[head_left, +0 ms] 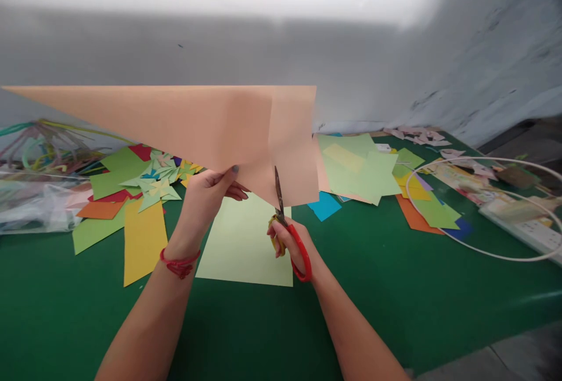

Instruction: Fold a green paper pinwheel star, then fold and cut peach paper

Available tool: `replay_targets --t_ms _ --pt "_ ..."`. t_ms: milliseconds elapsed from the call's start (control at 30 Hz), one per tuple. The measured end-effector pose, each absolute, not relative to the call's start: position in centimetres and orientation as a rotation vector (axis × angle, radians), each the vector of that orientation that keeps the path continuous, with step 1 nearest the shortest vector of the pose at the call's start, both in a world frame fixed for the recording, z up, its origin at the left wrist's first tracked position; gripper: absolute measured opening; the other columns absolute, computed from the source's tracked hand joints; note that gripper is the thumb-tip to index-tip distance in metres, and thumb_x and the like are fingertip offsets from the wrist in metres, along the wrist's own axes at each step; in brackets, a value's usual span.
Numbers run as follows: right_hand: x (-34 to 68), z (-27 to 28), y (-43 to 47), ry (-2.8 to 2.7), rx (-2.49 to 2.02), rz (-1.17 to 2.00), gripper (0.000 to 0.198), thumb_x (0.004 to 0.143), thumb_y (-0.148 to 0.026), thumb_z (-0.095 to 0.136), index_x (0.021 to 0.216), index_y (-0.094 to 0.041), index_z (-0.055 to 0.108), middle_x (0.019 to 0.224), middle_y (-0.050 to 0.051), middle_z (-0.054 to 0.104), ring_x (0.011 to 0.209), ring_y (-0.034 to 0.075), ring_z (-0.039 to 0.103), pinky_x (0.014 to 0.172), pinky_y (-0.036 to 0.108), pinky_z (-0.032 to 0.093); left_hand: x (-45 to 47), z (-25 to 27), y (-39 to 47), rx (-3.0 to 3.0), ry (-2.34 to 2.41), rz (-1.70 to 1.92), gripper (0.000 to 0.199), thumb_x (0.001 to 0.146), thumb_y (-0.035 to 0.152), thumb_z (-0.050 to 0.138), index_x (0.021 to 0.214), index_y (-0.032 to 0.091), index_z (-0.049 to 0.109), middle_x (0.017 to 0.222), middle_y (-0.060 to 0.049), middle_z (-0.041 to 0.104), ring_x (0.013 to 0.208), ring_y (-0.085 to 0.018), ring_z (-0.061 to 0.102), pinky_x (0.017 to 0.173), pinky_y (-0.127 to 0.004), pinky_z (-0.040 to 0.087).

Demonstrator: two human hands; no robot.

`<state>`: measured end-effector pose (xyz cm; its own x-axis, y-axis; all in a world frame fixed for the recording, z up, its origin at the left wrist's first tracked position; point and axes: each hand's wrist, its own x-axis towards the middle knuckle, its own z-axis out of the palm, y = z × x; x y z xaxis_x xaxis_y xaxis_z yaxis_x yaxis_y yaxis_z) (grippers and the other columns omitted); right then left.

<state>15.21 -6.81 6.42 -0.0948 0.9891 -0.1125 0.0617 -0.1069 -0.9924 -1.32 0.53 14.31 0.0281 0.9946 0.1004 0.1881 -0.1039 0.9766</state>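
Observation:
A large sheet of peach-orange paper [197, 117] is held up in front of me, with a crease or fold line running down its right part. My left hand [215, 185] pinches its lower edge between thumb and fingers. My right hand [292, 243] grips scissors [301, 252] with red and yellow handles. Their blades point upward at the paper's lower edge, one blade in front of the sheet; the other is mostly hidden. Below both hands, a pale green sheet [246, 246] lies flat on the green table [373, 311].
Left are a yellow sheet [144, 240], folded paper stars [160, 185] and a clear plastic bag [39, 205]. Pale green sheets [355, 164] and coloured papers [439, 211] lie right. A white cable loop [478, 255] and power strip [527, 229] sit far right. A wall [373, 65] stands behind.

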Motion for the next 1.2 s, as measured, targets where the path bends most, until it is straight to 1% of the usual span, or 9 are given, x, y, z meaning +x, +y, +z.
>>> replay_targets --t_ms 133,300,533,633,833,933,1067,1200 --pt "15.31 6.34 -6.77 -1.234 -1.356 1.307 0.039 0.084 -0.053 0.043 0.071 -0.018 0.053 0.049 -0.004 0.046 0.043 0.01 0.046 0.047 0.023 0.042 -1.07 13.78 0.69 1.425 1.251 1.124 0.032 0.078 0.04 0.058 0.063 0.014 0.066 0.06 -0.006 0.068 0.049 -0.014 0.062 0.054 -0.025 0.053" --pt "15.27 6.53 -6.8 -1.215 -1.362 1.264 0.04 0.082 -0.054 0.045 0.068 -0.017 0.052 0.051 -0.004 0.047 0.042 0.009 0.044 0.045 0.022 0.039 -1.06 13.78 0.66 1.428 1.253 1.115 0.03 0.078 0.041 0.058 0.065 0.015 0.066 0.064 -0.006 0.07 0.051 -0.014 0.063 0.056 -0.025 0.054" --pt "15.18 6.97 -6.71 -1.243 -1.441 1.121 0.039 0.08 -0.054 0.047 0.065 -0.018 0.052 0.05 -0.005 0.044 0.041 0.009 0.043 0.043 0.022 0.037 -1.34 13.65 0.97 1.344 1.155 1.091 0.029 0.076 0.04 0.061 0.066 0.013 0.065 0.065 -0.007 0.069 0.05 -0.013 0.061 0.055 -0.026 0.053" --pt "15.31 6.95 -6.67 -1.249 -1.415 1.16 0.038 0.08 -0.053 0.046 0.066 -0.018 0.053 0.052 -0.004 0.047 0.041 0.009 0.045 0.044 0.023 0.039 -1.41 13.47 1.26 1.313 1.129 1.088 0.029 0.075 0.039 0.061 0.068 0.012 0.066 0.066 -0.008 0.069 0.052 -0.013 0.062 0.056 -0.026 0.053" --pt "15.14 6.91 -6.84 -1.296 -1.417 1.133 0.038 0.081 -0.052 0.046 0.067 -0.017 0.054 0.05 -0.003 0.046 0.041 0.009 0.044 0.044 0.023 0.038 -1.53 13.49 1.52 1.351 1.281 1.107 0.026 0.074 0.038 0.062 0.065 0.014 0.065 0.058 -0.005 0.067 0.051 -0.015 0.063 0.058 -0.027 0.053" --pt "14.94 7.06 -6.91 -1.269 -1.434 1.149 0.039 0.082 -0.052 0.045 0.065 -0.018 0.052 0.048 -0.004 0.045 0.04 0.009 0.044 0.044 0.023 0.038 -1.37 13.6 1.35 1.357 1.279 1.106 0.025 0.075 0.037 0.061 0.064 0.015 0.065 0.058 -0.005 0.067 0.051 -0.015 0.063 0.057 -0.027 0.054" --pt "14.92 6.94 -6.99 -1.273 -1.433 1.116 0.04 0.084 -0.052 0.043 0.065 -0.018 0.051 0.051 -0.004 0.046 0.04 0.009 0.044 0.043 0.023 0.038 -0.94 13.73 0.93 1.344 1.27 1.144 0.024 0.074 0.036 0.062 0.063 0.015 0.065 0.057 -0.005 0.066 0.05 -0.016 0.063 0.056 -0.028 0.054" --pt "15.04 6.71 -7.08 -1.291 -1.409 1.098 0.039 0.084 -0.052 0.043 0.066 -0.018 0.051 0.051 -0.004 0.045 0.04 0.009 0.045 0.043 0.023 0.038 -0.86 13.72 0.7 1.341 1.203 1.143 0.026 0.074 0.039 0.062 0.065 0.014 0.066 0.058 -0.005 0.067 0.052 -0.016 0.063 0.056 -0.028 0.055"
